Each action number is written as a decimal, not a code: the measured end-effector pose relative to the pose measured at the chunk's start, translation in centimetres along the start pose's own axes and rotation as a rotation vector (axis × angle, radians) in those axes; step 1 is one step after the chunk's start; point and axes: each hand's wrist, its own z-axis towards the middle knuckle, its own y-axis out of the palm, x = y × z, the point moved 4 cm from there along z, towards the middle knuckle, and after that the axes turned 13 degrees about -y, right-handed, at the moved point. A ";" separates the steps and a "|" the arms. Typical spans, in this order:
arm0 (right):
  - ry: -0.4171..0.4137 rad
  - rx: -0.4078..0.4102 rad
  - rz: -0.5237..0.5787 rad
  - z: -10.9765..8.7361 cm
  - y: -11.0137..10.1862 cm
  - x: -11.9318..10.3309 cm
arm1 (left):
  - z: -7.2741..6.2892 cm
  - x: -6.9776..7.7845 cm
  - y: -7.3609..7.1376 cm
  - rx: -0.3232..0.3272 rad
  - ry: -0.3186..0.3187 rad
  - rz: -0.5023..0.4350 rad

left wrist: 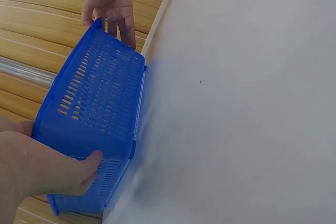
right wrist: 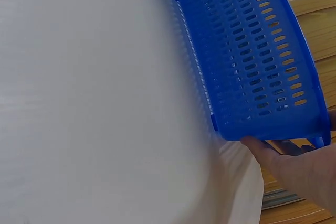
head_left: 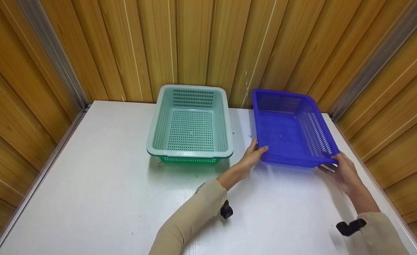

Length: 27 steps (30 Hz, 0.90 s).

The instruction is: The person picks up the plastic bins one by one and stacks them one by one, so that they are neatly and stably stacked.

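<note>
A blue rectangular plastic basket (head_left: 283, 131) with slotted walls is at the back right of the white table, its inside bare. My left hand (head_left: 250, 159) grips its near left corner, thumb over the rim and fingers along the outer wall. At the near right corner, my right hand (head_left: 344, 171) holds the rim with the thumb on top and fingers underneath. In the left wrist view the basket (left wrist: 94, 87) shows its slotted side between both hands. The right wrist view has the right hand (right wrist: 299, 171) at the basket's lower corner.
Left of the blue basket stands a pale green basket (head_left: 190, 155) nested in a darker green one (head_left: 189, 160) on the white table (head_left: 98, 184). Wood-patterned corrugated panels (head_left: 194, 42) rise behind and at both sides.
</note>
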 end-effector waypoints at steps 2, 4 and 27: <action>-0.003 -0.003 0.012 -0.2 0.2 -0.2 | -0.1 0.0 0.0 -0.003 -0.003 -0.008; -0.008 -0.010 0.040 -0.3 0.4 -0.3 | -0.1 0.0 -0.1 -0.013 0.004 -0.024; -0.132 -0.028 0.172 -2.6 2.0 -3.6 | -2.8 1.9 0.8 -0.092 0.031 -0.120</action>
